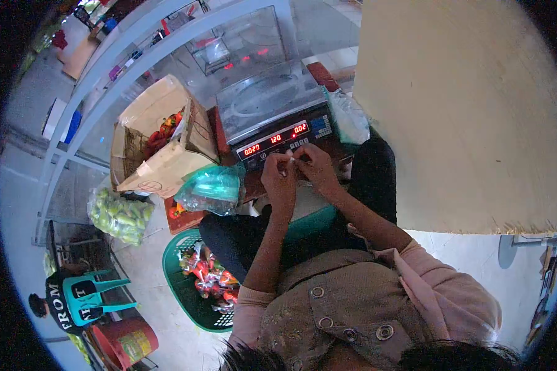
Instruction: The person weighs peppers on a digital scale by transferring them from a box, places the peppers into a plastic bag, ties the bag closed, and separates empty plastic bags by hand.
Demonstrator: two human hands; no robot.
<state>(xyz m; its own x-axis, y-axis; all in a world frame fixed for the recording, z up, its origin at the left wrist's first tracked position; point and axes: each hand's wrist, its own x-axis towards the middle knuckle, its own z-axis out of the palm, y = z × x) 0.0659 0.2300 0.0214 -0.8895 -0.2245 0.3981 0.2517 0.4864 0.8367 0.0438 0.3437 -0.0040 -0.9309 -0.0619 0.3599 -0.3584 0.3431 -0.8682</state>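
My left hand (280, 176) and my right hand (316, 167) are close together in front of the digital scale (269, 117). The fingers of both are pinched around a small whitish thing between them, too small to name. Red digits glow on the scale's display, and its flat pan holds nothing. Beside my left forearm, a clear and green plastic bag (211, 188) lies against a cardboard box (179, 164). Red peppers (163, 134) show inside the box.
A green basket (172, 272) of bagged red peppers stands on the floor at lower left. Nearby are a bag of green vegetables (120, 216), a red bucket (125, 343) and a person (62, 306) on a turquoise chair (96, 297). A large tan board (461, 117) fills the right.
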